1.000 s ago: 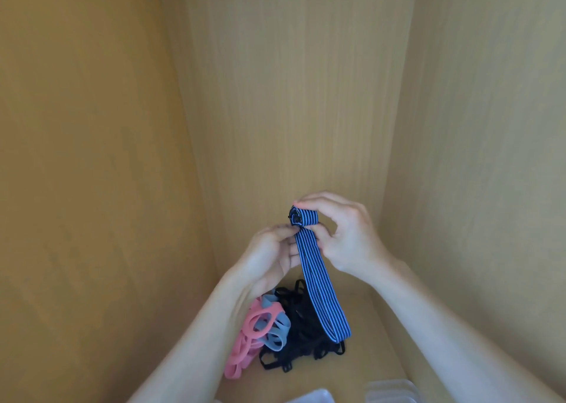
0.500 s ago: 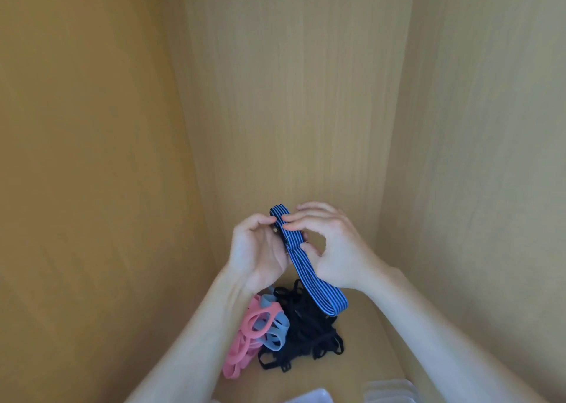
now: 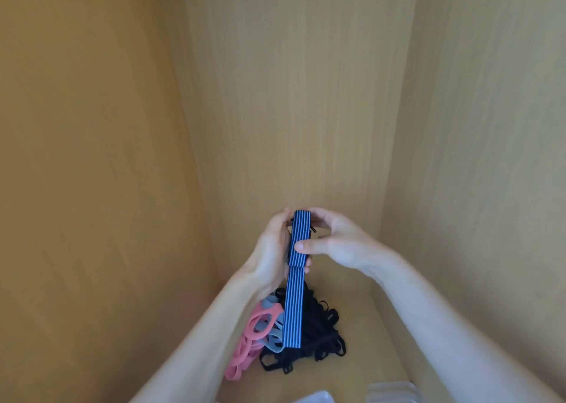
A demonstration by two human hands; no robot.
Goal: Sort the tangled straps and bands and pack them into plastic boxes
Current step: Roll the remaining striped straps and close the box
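I hold a blue striped strap (image 3: 294, 307) up in front of the wooden back wall. Its top part is folded over and its tail hangs straight down. My left hand (image 3: 271, 249) grips the folded part from the left. My right hand (image 3: 333, 240) pinches it from the right, thumb pressed across the stripes. Below on the shelf floor lies a pile: tangled black straps (image 3: 318, 338), pink bands (image 3: 248, 341) and light blue bands (image 3: 272, 332).
Wooden walls close in on the left (image 3: 92, 188), back and right (image 3: 490, 157). At the bottom edge sit a white box corner (image 3: 315, 398) and a clear plastic box (image 3: 392, 393).
The strap turned from slanted to vertical and a longer fold now lies flat between both hands. My right thumb moved onto the front of the fold.
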